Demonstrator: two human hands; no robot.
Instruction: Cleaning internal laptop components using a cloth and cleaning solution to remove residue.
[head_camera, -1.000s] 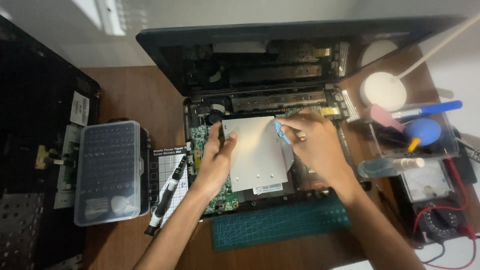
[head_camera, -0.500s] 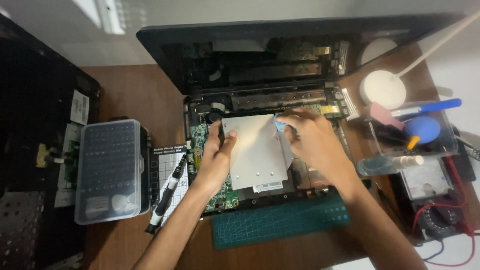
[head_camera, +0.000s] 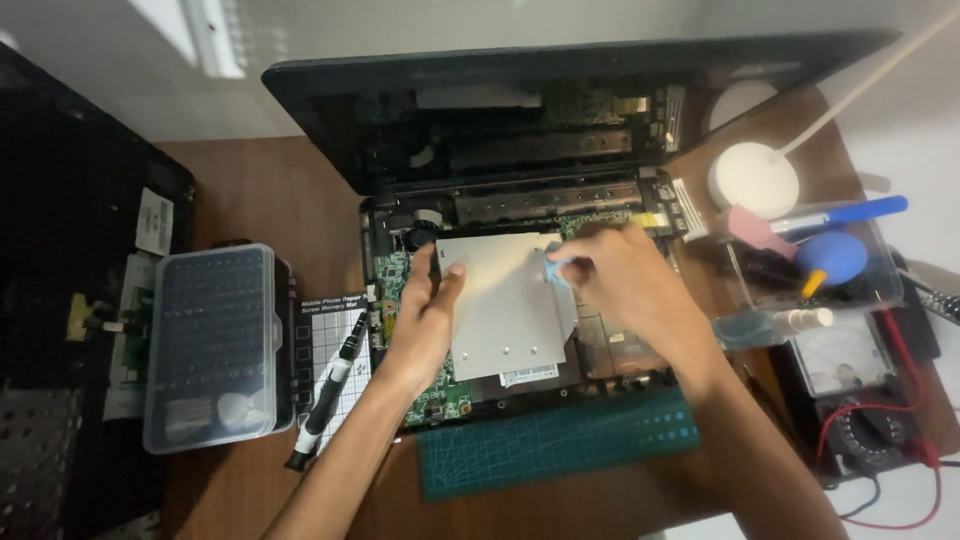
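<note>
Now the left hand (head_camera: 432, 305) is lying palm-down, fingers spread, pressing the left edge of the silver metal plate (head_camera: 503, 300) inside the opened laptop (head_camera: 520, 200). Meanwhile the right hand (head_camera: 625, 285) is curling inward, fingertips pinching a small blue tool (head_camera: 553, 268) against the plate's upper right.

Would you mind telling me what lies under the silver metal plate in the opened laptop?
Green circuit board shows past the metal plate's left and lower edges. The left hand rests on its left edge, the right hand at its top right. Whatever sits beneath the plate's middle is hidden.
</note>
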